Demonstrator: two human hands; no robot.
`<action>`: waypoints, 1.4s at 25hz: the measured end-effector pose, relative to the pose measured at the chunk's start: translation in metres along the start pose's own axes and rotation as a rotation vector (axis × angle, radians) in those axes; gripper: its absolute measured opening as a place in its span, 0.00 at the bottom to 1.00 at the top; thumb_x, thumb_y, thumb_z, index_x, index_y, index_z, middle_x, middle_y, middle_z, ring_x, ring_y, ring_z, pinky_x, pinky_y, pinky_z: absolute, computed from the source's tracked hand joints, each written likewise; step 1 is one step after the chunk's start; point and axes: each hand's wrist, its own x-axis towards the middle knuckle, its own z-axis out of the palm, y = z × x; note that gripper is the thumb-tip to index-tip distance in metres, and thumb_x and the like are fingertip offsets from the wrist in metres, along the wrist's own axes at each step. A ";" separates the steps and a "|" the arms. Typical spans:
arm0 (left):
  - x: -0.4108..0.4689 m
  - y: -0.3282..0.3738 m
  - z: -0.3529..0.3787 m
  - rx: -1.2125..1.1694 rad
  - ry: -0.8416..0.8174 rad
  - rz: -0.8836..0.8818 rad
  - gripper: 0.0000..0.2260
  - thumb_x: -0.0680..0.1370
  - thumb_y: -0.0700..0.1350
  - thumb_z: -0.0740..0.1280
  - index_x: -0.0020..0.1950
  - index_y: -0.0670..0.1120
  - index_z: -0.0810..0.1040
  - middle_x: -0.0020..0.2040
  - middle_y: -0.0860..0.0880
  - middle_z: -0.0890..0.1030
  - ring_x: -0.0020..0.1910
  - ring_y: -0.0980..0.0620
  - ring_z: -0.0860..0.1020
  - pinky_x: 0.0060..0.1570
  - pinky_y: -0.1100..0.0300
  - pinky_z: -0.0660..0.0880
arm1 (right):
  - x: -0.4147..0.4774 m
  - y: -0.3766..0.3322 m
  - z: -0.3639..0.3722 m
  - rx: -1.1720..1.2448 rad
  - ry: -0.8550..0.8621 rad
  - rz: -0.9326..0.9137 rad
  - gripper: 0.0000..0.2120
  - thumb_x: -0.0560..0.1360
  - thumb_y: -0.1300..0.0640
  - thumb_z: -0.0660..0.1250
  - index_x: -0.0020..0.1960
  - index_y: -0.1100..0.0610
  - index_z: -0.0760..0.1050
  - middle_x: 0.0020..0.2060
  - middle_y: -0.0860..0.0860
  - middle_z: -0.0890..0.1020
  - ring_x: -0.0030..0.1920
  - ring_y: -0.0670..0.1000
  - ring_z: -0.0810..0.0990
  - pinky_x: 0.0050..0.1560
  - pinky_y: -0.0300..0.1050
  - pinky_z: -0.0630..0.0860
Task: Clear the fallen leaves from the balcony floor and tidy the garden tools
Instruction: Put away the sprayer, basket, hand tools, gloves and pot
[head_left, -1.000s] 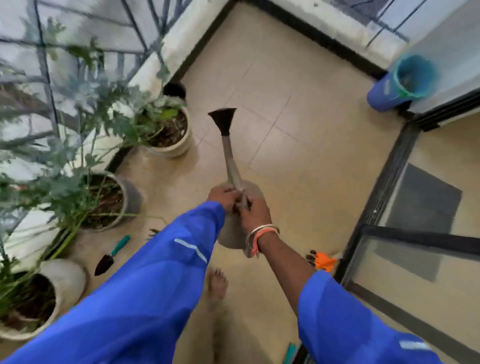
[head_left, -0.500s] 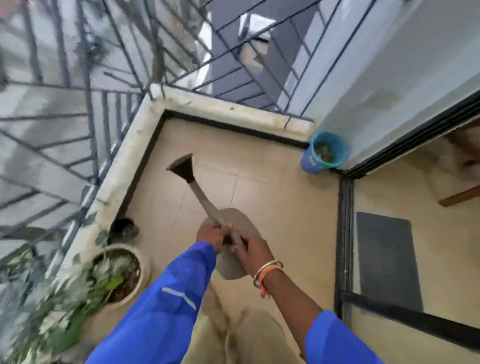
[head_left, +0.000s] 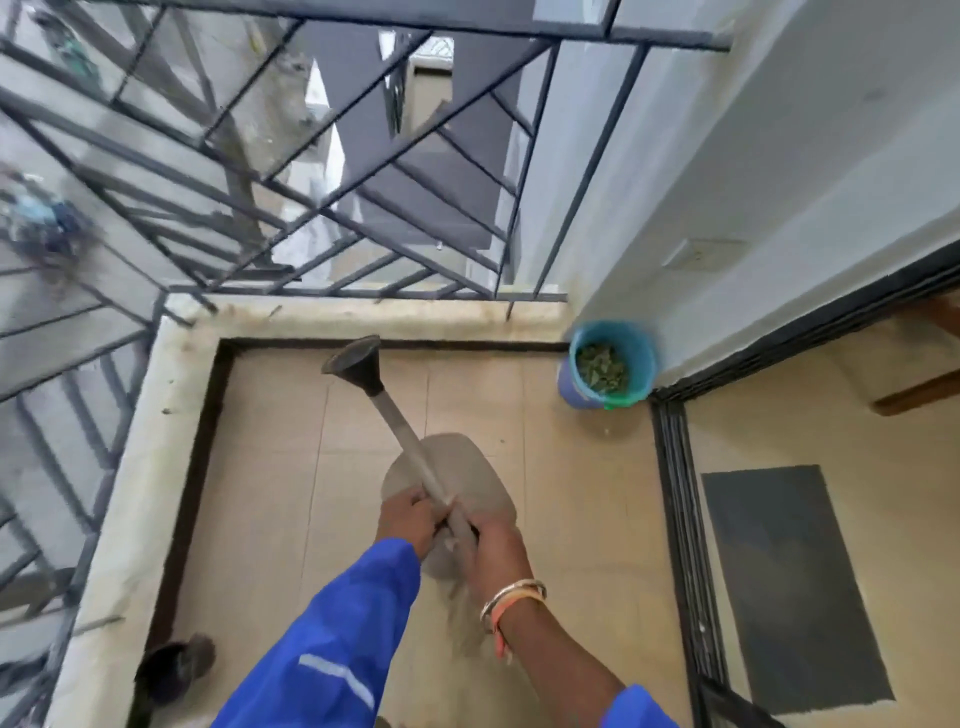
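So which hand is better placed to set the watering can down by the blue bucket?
Probably the right hand: it and the left hand both grip the watering can, but the right is on the side of the bucket, in the far right corner.

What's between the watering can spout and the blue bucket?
Only bare floor tiles lie between the watering can spout and the bucket, in the head view.

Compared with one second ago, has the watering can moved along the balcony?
Yes. The watering can, gripped by left hand and right hand, has been carried forward, nearer the blue bucket in the far corner.
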 end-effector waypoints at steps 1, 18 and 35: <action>0.021 0.013 0.011 0.022 -0.005 -0.011 0.05 0.75 0.34 0.72 0.39 0.40 0.81 0.41 0.38 0.85 0.48 0.36 0.83 0.58 0.40 0.78 | 0.024 -0.003 -0.008 0.001 -0.009 0.020 0.13 0.79 0.57 0.65 0.62 0.54 0.80 0.55 0.51 0.84 0.54 0.53 0.81 0.49 0.37 0.71; 0.447 0.055 0.208 0.524 -0.189 0.047 0.24 0.74 0.38 0.74 0.69 0.41 0.73 0.57 0.40 0.82 0.57 0.42 0.81 0.62 0.51 0.77 | 0.435 0.117 -0.026 0.157 0.294 0.324 0.09 0.78 0.61 0.64 0.45 0.65 0.80 0.34 0.55 0.76 0.37 0.56 0.73 0.33 0.40 0.61; 0.502 0.103 0.258 0.399 -0.193 0.074 0.12 0.68 0.36 0.77 0.40 0.52 0.79 0.45 0.45 0.86 0.48 0.44 0.85 0.55 0.49 0.81 | 0.525 0.136 -0.059 -0.087 0.420 0.312 0.07 0.77 0.59 0.67 0.51 0.60 0.81 0.36 0.53 0.77 0.38 0.55 0.74 0.40 0.42 0.67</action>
